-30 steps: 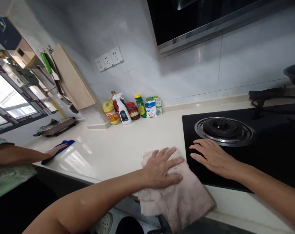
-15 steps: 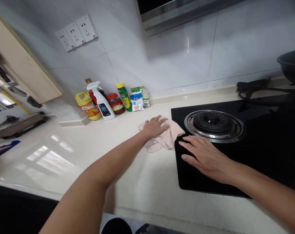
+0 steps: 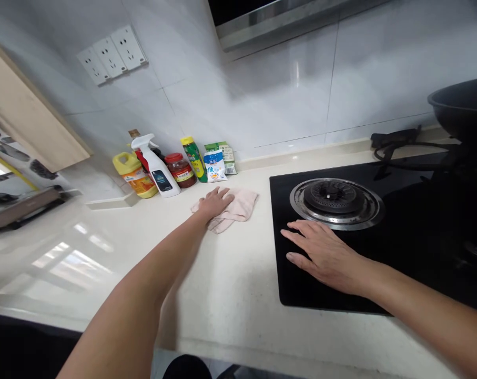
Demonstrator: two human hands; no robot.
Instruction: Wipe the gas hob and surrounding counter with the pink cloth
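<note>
My left hand (image 3: 215, 202) lies with spread fingers on a pale pink cloth (image 3: 244, 204), pressing it against the white countertop (image 3: 222, 279). The cloth is rumpled, and part of it is hidden under the palm. My right hand (image 3: 321, 255) is open, fingers apart, over the near left part of the black glass cooktop (image 3: 301, 289); whether it touches the glass I cannot tell. Just beyond its fingertips is a round burner (image 3: 333, 197) with a metal ring.
Against the wall stand a yellow jug (image 3: 133, 176), a white spray bottle (image 3: 157, 168), a red-lidded jar (image 3: 181, 169), a green yellow-capped container (image 3: 194, 160) and a blue-and-white packet (image 3: 215, 166). A dark wok (image 3: 459, 105) sits at far right. A range hood (image 3: 270, 26) hangs above.
My left hand has slid the cloth leftward and slightly back, away from the cooktop edge. My right hand stays nearly in place. The view has shifted slightly; another person's hand with a blue cloth at far left is out of view.
</note>
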